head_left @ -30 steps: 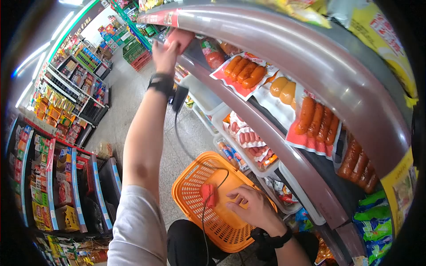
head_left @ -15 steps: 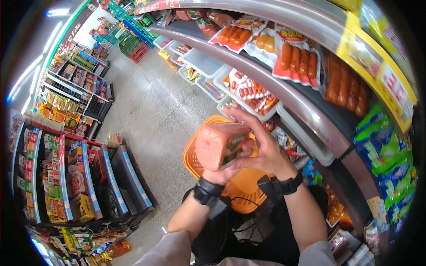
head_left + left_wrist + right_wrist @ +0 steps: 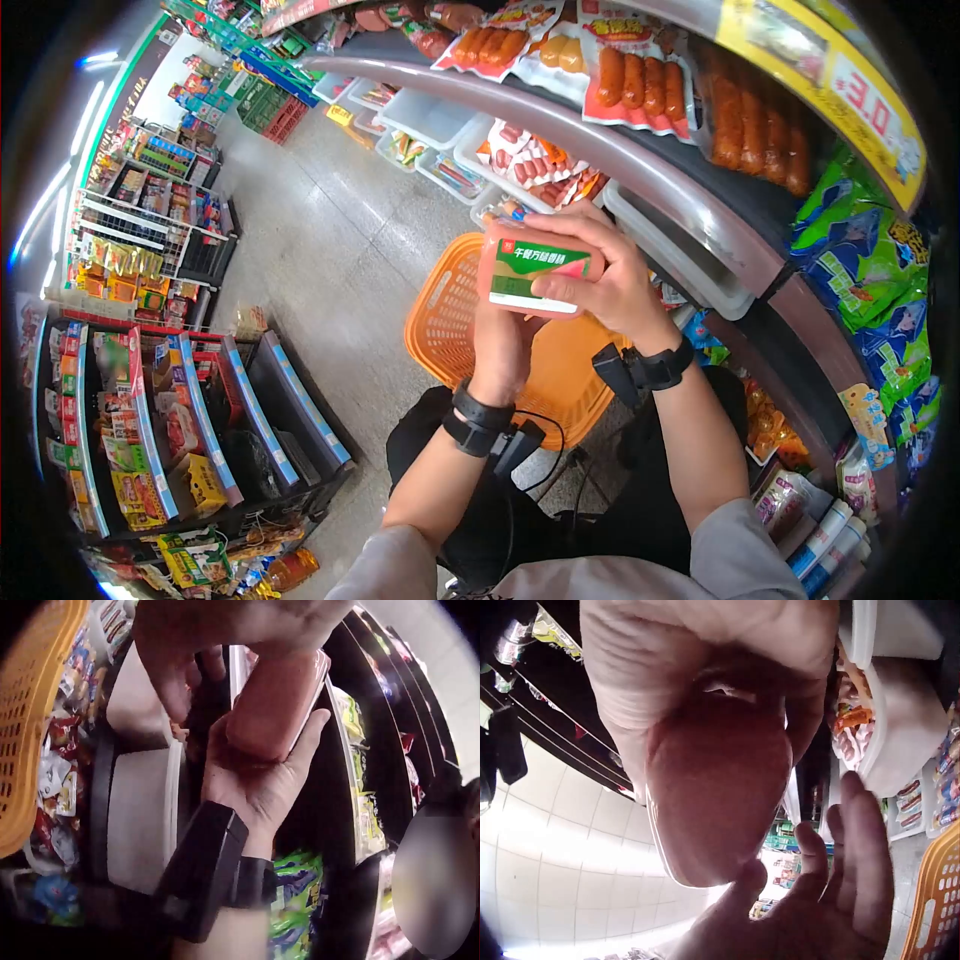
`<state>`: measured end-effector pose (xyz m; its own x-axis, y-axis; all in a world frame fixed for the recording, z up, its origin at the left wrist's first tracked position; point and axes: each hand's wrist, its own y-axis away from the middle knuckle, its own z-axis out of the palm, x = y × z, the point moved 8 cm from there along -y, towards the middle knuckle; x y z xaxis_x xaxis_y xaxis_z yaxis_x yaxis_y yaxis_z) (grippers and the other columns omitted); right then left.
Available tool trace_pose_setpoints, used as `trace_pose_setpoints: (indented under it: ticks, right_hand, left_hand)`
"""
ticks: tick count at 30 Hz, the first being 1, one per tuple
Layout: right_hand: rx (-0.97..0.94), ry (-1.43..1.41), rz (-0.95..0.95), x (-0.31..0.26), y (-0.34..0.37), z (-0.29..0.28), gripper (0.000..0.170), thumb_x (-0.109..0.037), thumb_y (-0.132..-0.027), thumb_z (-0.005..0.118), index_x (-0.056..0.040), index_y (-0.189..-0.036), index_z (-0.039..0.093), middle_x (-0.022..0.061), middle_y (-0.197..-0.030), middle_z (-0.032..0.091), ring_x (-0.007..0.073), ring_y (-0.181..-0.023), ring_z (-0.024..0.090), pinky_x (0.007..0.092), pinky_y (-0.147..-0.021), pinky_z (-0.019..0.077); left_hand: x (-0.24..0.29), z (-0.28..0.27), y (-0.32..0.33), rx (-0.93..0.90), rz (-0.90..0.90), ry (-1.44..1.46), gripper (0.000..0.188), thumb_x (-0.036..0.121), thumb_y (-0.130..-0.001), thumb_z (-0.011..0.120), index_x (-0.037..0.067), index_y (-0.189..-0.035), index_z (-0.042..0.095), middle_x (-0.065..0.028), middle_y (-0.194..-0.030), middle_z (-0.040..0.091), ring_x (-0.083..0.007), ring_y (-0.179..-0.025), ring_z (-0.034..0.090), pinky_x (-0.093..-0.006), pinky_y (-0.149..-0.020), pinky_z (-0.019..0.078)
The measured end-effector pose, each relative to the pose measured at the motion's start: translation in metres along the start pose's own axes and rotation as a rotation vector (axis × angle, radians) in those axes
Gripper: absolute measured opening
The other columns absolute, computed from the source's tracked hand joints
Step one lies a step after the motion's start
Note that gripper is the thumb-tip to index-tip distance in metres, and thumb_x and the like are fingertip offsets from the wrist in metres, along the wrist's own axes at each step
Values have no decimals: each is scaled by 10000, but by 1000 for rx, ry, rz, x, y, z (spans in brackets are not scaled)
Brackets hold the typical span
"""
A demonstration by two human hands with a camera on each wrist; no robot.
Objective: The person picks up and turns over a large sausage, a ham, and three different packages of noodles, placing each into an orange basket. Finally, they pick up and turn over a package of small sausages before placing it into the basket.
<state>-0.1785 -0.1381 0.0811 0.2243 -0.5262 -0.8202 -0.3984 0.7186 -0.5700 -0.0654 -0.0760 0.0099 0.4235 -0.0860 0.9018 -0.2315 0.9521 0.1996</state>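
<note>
One smooth, rounded pink block [image 3: 530, 264] sits gripped in your right hand [image 3: 618, 280]; your left hand [image 3: 502, 348] touches beneath, fingers extended, near a slotted plastic basket [image 3: 575, 375].

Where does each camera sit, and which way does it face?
Head: on the head, facing forward and down at the pack; left hand, right hand, forearms show.
Left wrist: on that wrist, facing pack and right hand; left hand at top.
Right wrist: on that wrist, facing pack and left hand; right hand at top.
Both wrist views share the basket.
</note>
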Motion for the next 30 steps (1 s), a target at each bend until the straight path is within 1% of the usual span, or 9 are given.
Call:
trace_pose_setpoints:
  ticks: [3, 4, 5, 7, 8, 12, 15, 23, 30]
  right_hand:
    - [54, -133, 117, 28, 0, -4, 305, -177, -798, 750, 6, -1033, 687, 79, -928, 626, 175, -866, 592, 298, -799, 467]
    - [42, -122, 193, 31, 2, -5, 237, -192, -865, 662, 23, -959, 696, 78, -843, 609, 158, -815, 587, 279, -767, 458]
    - [33, -114, 199, 36, 1, -7, 237, -192, -865, 662, 23, -959, 696, 78, -843, 609, 158, -815, 587, 279, -767, 458]
    - [41, -130, 247, 46, 1, -8, 253, -186, -914, 580, 40, -931, 692, 80, -831, 598, 147, -806, 588, 266, -764, 455]
    - [53, -138, 240, 46, 2, -5, 309, -192, -948, 506, 54, -913, 689, 84, -835, 603, 145, -811, 589, 266, -761, 455]
    - [33, -80, 275, 44, 2, 7, 426, -258, -973, 402, 94, -922, 636, 91, -884, 569, 134, -835, 557, 260, -797, 425]
    - [71, -204, 295, 51, 5, 9, 442, -279, -976, 386, 89, -920, 624, 107, -893, 570, 151, -851, 566, 267, -811, 428]
    - [54, -183, 209, 39, 2, 9, 469, -319, -975, 351, 76, -896, 591, 132, -906, 565, 181, -855, 566, 283, -830, 428]
    - [78, -226, 269, 46, 4, 9, 458, -319, -961, 357, 70, -890, 588, 137, -907, 561, 181, -866, 558, 288, -833, 424]
  left_hand:
    - [4, 2, -4, -97, -43, 342, 636, 588, -985, 326, 99, -1389, 380, -118, -1280, 557, -205, -1121, 607, -381, -917, 540]
    - [7, 6, -2, -185, -121, 410, 621, 571, -992, 329, 92, -1382, 390, -113, -1257, 568, -205, -1124, 606, -383, -935, 528]
    - [9, 6, 0, -182, -122, 423, 621, 571, -992, 329, 92, -1382, 390, -113, -1257, 568, -205, -1124, 606, -383, -935, 528]
    - [-1, 4, 7, -160, -221, 121, 624, 543, -997, 341, 58, -1384, 402, -152, -1337, 528, -277, -1222, 542, -451, -1017, 459]
    - [-1, 0, 6, -65, -152, 31, 618, 533, -1004, 322, 53, -1385, 405, -151, -1343, 529, -271, -1223, 543, -440, -1020, 456]
    - [0, -7, 0, -134, -180, 265, 549, 472, -1023, 325, 58, -1371, 412, -128, -1323, 550, -231, -1216, 551, -406, -1020, 454]
    - [16, -2, 8, -104, -128, 281, 454, 426, -1028, 361, 77, -1296, 477, -79, -1242, 591, -162, -1133, 597, -334, -968, 484]
    - [23, -1, 12, -116, -113, 271, 439, 333, -983, 360, 49, -1297, 473, -86, -1238, 583, -158, -1130, 592, -323, -972, 475]
    - [21, -4, 11, -105, -112, 278, 472, 264, -932, 349, 26, -1328, 448, -90, -1270, 560, -170, -1176, 559, -338, -1011, 445]
